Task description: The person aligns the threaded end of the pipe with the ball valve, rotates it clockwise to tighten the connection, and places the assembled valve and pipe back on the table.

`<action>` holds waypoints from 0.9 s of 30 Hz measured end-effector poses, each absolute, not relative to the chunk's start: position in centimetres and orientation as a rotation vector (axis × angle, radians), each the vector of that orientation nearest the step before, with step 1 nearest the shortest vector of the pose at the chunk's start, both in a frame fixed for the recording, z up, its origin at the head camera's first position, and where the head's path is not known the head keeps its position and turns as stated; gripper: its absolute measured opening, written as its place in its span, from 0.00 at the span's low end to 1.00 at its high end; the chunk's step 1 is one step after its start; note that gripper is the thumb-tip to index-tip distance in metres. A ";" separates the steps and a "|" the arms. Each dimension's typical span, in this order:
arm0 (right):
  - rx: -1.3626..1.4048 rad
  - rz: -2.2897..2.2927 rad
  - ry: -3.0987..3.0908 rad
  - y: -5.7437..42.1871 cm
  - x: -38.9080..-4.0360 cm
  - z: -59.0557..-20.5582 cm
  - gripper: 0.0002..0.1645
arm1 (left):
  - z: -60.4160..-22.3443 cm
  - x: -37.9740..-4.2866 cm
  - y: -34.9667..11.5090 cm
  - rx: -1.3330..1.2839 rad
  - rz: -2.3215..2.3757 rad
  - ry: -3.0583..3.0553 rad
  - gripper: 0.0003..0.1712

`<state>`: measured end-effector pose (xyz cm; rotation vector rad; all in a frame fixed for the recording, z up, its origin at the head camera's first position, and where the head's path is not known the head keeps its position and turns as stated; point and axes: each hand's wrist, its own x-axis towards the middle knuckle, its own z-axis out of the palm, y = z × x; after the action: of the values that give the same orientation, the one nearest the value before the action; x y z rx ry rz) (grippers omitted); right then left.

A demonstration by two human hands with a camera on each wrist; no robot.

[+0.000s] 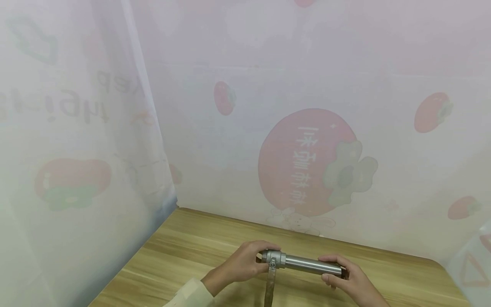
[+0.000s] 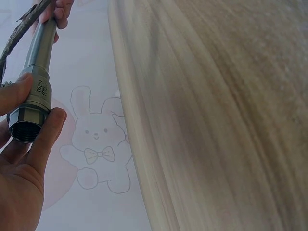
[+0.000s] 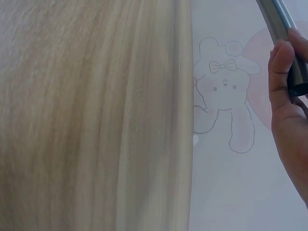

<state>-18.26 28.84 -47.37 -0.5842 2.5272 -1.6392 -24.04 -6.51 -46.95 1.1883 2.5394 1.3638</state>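
Observation:
Between the two hands, over the table, a metal ball valve (image 1: 273, 258) is joined to a smooth steel pipe (image 1: 312, 264). My left hand (image 1: 245, 261) grips the valve end, thumb on one side and fingers on the other. The left wrist view shows the valve's open threaded hex end (image 2: 29, 122) facing the palm. A long worn lever handle (image 1: 270, 288) hangs from the valve toward the near side. At the pipe's far right end, my right hand (image 1: 350, 279) pinches it between thumb and fingers. In the right wrist view the pipe's dark end (image 3: 299, 87) shows by the palm.
The wood-grain table (image 1: 184, 243) lies under both hands. Pale printed curtains with fruit drawings rise behind it, as a back curtain (image 1: 215, 162) and a left curtain (image 1: 76, 140). Another printed sheet (image 1: 475, 260) stands at the right edge.

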 end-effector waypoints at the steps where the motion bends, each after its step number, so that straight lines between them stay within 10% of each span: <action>1: -0.579 -1.637 2.528 28.9 -18.3 -47.4 0.27 | -47.0 -24.0 -6.5 1.190 1.362 2.541 0.29; 27: -0.583 -1.592 2.608 28.9 -18.3 -47.5 0.23 | -47.2 -24.2 -6.5 1.200 1.352 2.548 0.29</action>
<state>-18.26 28.92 -47.48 -0.5826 2.6084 -1.5922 -24.17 -6.50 -47.16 1.1995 2.5480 1.3515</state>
